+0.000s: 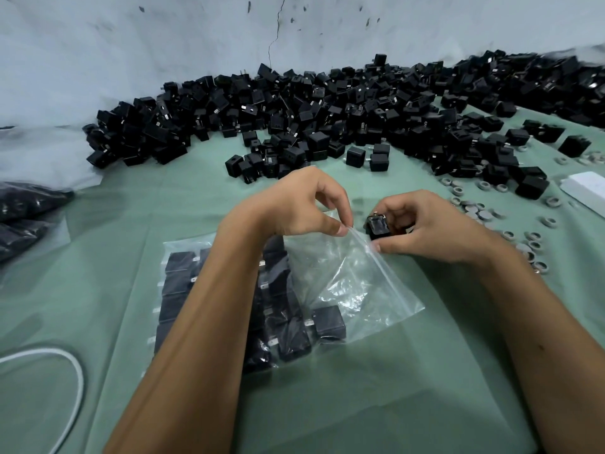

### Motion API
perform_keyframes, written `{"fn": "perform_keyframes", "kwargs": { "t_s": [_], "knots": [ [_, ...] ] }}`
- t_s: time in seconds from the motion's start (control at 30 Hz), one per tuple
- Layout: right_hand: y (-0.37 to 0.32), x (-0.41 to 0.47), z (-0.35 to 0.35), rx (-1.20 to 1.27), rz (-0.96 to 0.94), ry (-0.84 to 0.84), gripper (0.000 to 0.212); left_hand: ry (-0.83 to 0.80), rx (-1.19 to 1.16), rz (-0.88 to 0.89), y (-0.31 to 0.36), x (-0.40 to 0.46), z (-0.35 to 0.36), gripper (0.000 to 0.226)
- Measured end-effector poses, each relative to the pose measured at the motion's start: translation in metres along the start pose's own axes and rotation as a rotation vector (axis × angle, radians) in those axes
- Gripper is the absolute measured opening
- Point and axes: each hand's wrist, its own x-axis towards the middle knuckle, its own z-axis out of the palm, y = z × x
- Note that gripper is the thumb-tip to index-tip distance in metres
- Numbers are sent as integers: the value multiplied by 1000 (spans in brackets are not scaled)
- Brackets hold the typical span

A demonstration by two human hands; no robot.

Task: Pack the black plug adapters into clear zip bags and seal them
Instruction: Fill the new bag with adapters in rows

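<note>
A clear zip bag [357, 283] lies on the green table, its open mouth running along its upper right edge. One black plug adapter [329, 322] sits inside its lower corner. My left hand [304, 204] pinches the top corner of the bag's mouth between thumb and fingers. My right hand [425, 224] grips a black plug adapter [378, 226] just outside the mouth, while its thumb presses the bag's edge. Under my left forearm lies another clear bag filled with adapters [183, 290].
A big heap of loose black adapters [294, 116] stretches across the back of the green table [393, 388]. Several small grey rings [474, 213] are scattered at the right. A white box [586, 188] sits far right, a white cable [75, 371] lower left, dark filled bags [23, 211] at left.
</note>
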Motion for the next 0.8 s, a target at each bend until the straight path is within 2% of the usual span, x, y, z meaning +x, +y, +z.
{"fn": "perform_keyframes", "kwargs": {
  "t_s": [0.07, 0.2, 0.37, 0.53, 0.7, 0.8],
  "knots": [
    [-4, -1, 4, 72, -23, -65, 28, 26, -17, 21, 2, -1, -1, 11],
    [-7, 3, 13, 53, -15, -152, 34, 64, -63, 46, 3, -3, -3, 11],
    [-17, 7, 27, 84, -117, -292, 19, 68, -68, 61, 4, -3, -3, 12],
    [-22, 5, 31, 155, -180, -268, 30, 68, -73, 65, 7, -4, -3, 12],
    [-17, 8, 34, 134, -205, -195, 6, 81, -68, 65, 8, -6, -5, 12],
    [-16, 11, 37, 35, -215, -242, 6, 82, -72, 66, 9, -6, -5, 12]
  ]
}}
